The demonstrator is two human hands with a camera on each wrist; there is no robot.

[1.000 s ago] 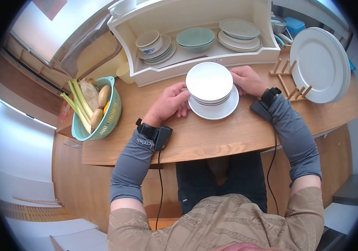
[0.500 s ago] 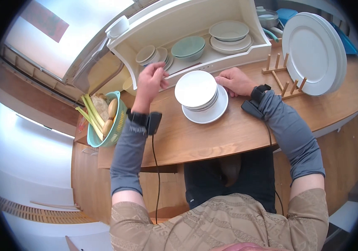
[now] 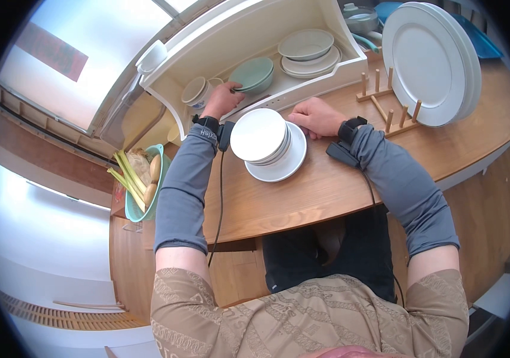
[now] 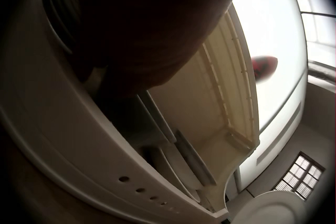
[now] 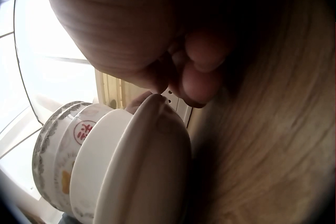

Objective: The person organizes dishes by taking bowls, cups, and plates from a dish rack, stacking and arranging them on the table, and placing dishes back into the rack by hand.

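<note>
My left hand reaches over the front lip of a white shelf unit, among small bowls and the pale green bowls. It covers the small saucers there, and its fingertips are hidden, so I cannot tell what they hold. On the table, a stack of white bowls sits on a white plate; the right wrist view shows a patterned bowl with a red mark. My right hand rests beside the plate, fingers loosely curled, fingertips close to the rim.
Large white plates stand in a wooden rack at the right. More white plates sit in the shelf's right part. A turquoise basket of vegetables is at the left. A white bowl stands on the shelf unit's top left.
My left hand has left the plate's side, lifted, and moved forward into the shelf. The right hand stays by the plate. The head view has turned, shifting the scene leftward.
</note>
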